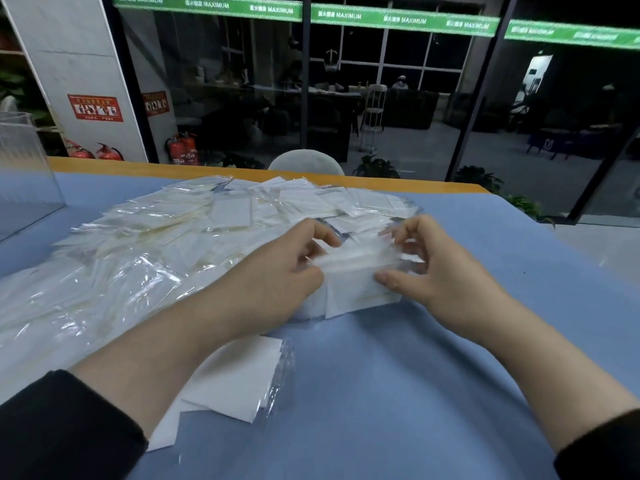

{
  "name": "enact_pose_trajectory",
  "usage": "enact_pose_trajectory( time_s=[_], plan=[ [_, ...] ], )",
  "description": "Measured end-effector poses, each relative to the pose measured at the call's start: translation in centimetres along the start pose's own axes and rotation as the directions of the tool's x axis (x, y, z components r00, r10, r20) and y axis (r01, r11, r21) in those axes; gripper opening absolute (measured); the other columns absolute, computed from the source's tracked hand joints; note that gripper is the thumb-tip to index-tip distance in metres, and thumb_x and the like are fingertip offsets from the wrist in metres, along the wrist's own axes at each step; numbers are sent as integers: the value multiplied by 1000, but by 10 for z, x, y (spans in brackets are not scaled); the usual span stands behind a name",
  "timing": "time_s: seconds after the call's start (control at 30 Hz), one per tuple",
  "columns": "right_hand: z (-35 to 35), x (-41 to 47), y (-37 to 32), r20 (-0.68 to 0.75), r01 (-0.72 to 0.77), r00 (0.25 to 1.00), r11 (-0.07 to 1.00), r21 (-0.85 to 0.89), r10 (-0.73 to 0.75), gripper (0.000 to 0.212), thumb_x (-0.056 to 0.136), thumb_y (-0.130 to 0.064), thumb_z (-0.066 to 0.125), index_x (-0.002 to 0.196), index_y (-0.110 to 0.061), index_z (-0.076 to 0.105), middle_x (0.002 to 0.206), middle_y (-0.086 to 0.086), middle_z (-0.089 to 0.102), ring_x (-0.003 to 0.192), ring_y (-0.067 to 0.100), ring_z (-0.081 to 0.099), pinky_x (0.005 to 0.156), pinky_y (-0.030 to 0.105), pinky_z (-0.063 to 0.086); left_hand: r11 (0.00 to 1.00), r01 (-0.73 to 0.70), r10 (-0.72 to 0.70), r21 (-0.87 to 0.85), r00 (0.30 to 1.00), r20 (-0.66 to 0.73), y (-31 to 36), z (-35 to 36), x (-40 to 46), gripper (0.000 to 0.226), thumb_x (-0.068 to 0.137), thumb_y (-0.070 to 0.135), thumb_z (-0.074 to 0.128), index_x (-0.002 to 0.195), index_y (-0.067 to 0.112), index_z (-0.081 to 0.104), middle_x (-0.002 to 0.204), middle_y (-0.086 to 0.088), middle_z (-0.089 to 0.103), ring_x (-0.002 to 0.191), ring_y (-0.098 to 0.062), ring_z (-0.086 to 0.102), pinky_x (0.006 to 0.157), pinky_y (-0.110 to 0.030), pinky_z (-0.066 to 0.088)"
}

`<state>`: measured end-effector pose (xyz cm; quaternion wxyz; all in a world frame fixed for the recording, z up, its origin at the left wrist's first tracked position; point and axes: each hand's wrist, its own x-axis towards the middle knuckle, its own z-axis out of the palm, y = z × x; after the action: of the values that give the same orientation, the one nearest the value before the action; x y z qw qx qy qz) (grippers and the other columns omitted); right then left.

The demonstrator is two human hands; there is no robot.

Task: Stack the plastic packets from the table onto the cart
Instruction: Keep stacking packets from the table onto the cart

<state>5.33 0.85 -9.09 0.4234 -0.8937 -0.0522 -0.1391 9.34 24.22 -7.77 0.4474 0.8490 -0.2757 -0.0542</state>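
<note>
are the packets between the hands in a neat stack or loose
A neat stack: the bundle of packets sits squared between the left hand and right hand, unlike the loose pile behind.

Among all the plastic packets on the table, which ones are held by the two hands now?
The small bundle of packets between the left hand and right hand, near the blue table's middle. The others lie loose, untouched.

Ahead of you: dark glass wall [398, 98] under a green banner [311, 12]. White pillar [69, 71] at left with a red sign [95, 108], fire extinguishers [181, 148] at its foot. Dim tables beyond. Blue counter [433, 375], orange-edged.
</note>
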Motion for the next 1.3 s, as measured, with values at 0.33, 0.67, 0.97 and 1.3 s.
enact_pose_trajectory(
  time_s=[0.33, 0.67, 0.97, 1.3],
  plan=[
    [1, -4, -3, 124, 13, 992, 996, -83, -3, 14, 93, -46, 63, 105, -42, 62, 101, -27, 63, 89, -7, 57, 74, 8, 41, 942, -29, 34, 334, 999, -8, -1, 19, 6, 19, 90, 31, 68, 107, 34, 60, 94, 9, 65, 89, -13, 58, 74, -25, 44],
    [-6, 31, 23, 11, -307, 938, 842, -442, 348, 78, 82, -55, 76, 149, -35, 39, 154, -7, 40, 133, 16, 47, 96, 29, 36, 907, 134, -55, 400, 978, -202, -9, -8, 9, 29, 95, 22, 55, 121, 34, 56, 82, 10, 58, 67, -6, 53, 46, -13, 34],
    [5, 59, 22, -11, -257, 946, 728, -636, 325, 56, 95, -52, 60, 145, -30, 48, 143, -1, 56, 127, 26, 53, 95, 34, 42, 925, 179, -94, 335, 962, -256, -14, -13, 12, 32, 93, 21, 56, 122, 33, 53, 80, 8, 55, 64, -4, 47, 49, -22, 31],
    [6, 63, 40, -175, -222, 975, 697, -682, 139, 14, 98, -20, 47, 92, -22, 59, 91, 10, 68, 81, 35, 55, 66, 37, 48, 936, 176, -70, 304, 941, -331, -9, -13, 13, 33, 94, 21, 56, 124, 34, 57, 89, 2, 65, 78, -20, 56, 61, -28, 43]
  ],
)
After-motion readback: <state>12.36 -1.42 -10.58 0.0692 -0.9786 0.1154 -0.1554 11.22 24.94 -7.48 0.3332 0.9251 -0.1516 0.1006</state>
